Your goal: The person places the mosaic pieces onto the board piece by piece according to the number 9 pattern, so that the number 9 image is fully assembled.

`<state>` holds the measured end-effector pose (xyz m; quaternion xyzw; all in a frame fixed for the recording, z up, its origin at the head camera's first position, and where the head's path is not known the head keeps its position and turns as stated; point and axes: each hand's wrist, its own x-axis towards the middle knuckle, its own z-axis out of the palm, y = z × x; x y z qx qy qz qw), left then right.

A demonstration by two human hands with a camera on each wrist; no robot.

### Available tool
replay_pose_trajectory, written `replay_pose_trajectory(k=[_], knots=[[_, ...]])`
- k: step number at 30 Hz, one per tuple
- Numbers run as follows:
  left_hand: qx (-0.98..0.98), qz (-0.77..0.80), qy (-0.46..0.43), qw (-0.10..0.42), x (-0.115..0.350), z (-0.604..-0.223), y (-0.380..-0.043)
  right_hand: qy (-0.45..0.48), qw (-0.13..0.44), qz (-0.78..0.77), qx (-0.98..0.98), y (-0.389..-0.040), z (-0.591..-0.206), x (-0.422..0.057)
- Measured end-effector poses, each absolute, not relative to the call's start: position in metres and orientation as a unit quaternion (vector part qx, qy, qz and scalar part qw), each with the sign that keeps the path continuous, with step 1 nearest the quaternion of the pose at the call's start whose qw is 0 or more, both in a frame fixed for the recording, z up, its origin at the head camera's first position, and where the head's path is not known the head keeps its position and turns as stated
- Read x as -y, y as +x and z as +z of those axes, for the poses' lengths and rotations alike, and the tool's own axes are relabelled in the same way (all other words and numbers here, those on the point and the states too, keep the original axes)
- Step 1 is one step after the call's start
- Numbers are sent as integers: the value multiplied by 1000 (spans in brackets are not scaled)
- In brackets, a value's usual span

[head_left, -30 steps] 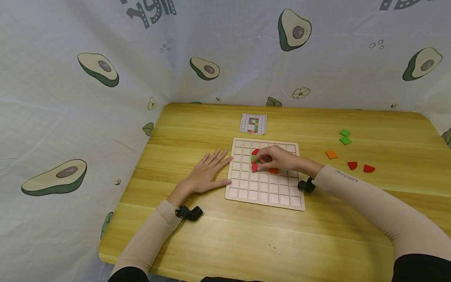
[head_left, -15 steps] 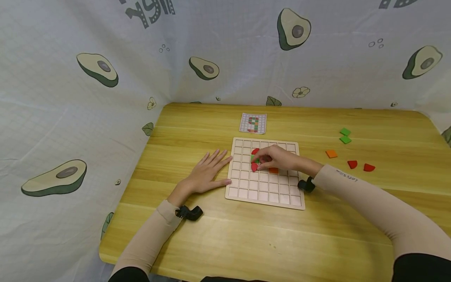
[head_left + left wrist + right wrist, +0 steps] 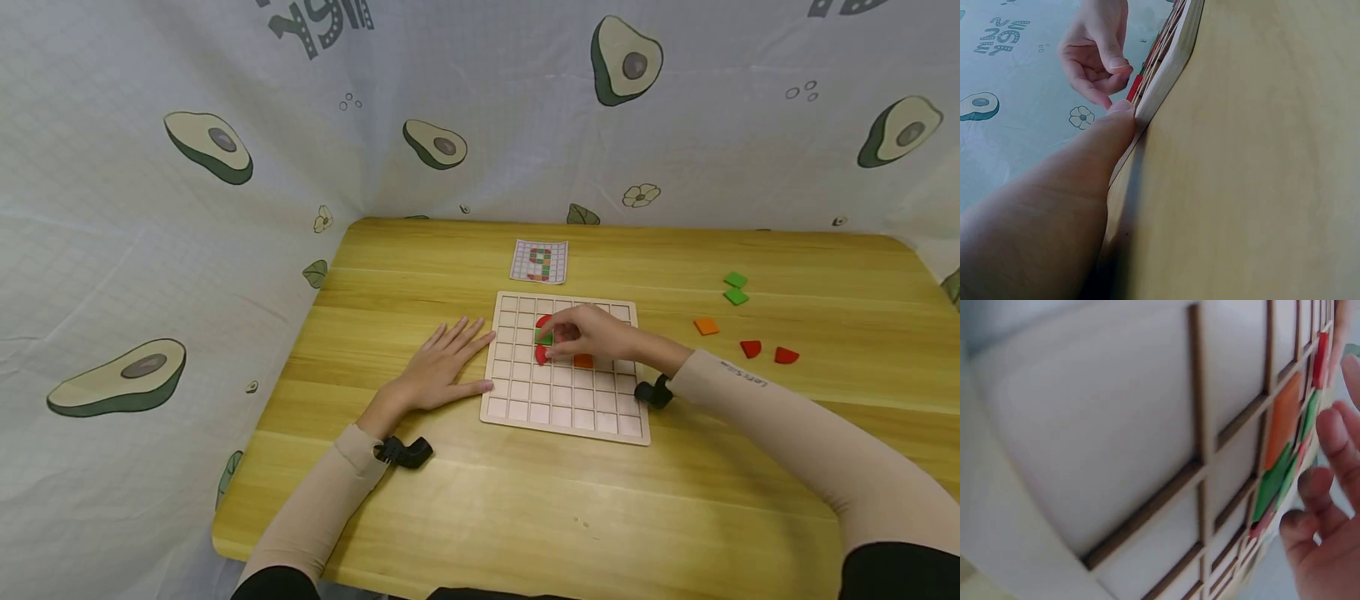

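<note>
My left hand (image 3: 441, 372) lies palm down on the table, fingers spread, with the little-side and thumb tips at the left edge of a wooden grid board (image 3: 525, 412). Over the board hovers my right hand (image 3: 591, 333), its fingers loosely bent with nothing seen between them. Its thumb is right at a red rounded tile (image 3: 542, 356), and a fingertip overlaps a green square tile (image 3: 543, 337). Another red tile (image 3: 543, 320) sits just behind. An orange tile (image 3: 1282, 422) and more green tiles show in the right wrist view; the hand partly hides them in the head view.
Behind the board lies a pattern card (image 3: 538, 262) with a coloured figure on a grid. To the right are two green squares (image 3: 736, 297), an orange square (image 3: 706, 326) and two red rounded tiles (image 3: 786, 356). An avocado-print cloth (image 3: 517, 100) hangs behind the table.
My right hand's fingertips have eased slightly away from the red and green tiles, so more of the green one shows. My left hand has stayed in place.
</note>
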<state>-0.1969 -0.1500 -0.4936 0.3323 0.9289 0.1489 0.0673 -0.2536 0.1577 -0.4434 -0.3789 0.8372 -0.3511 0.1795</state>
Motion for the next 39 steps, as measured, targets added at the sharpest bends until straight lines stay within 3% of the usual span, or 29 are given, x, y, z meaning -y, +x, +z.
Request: replay_pose_trajectory(k=[10,24,39], knots=[[-929,149,333,66,150,-494,-197,-261,92,-375,-885,-227,-428,-153],[-928,154,333,69,150,-492,-197,-112,22,-419,-901,-188,-439,-149],[-927,155,335,65,150,-492,-196,-70,-21,-411,-909,-174,-460,-130]])
